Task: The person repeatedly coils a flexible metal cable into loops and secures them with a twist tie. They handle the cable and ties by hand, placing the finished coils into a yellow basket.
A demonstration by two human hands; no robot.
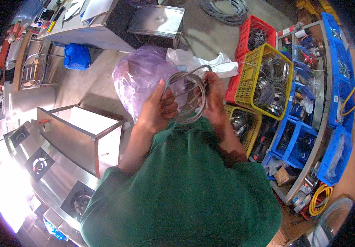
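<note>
Both my hands grip a coil of grey cable [192, 120], looped several times into a ring in front of my chest. My left hand [159, 106] closes its fingers on the coil's left side, thumb up. On the right side of the ring, my right hand [215, 96] is wrapped round the loops, with its fingers partly hidden. A thin light strand runs from near my right hand toward the yellow crate [264, 108]. Just beyond the coil lie a purple plastic bag [134, 76] and a crumpled white sheet [181, 57].
A red crate [243, 31] stands behind the yellow one, which holds coiled wires. To the right are a shelf frame [323, 88] and blue bins [284, 138]. An open metal cabinet [68, 125] sits left, near a steel counter with burners [39, 164]. A metal-topped stool [157, 20] stands ahead.
</note>
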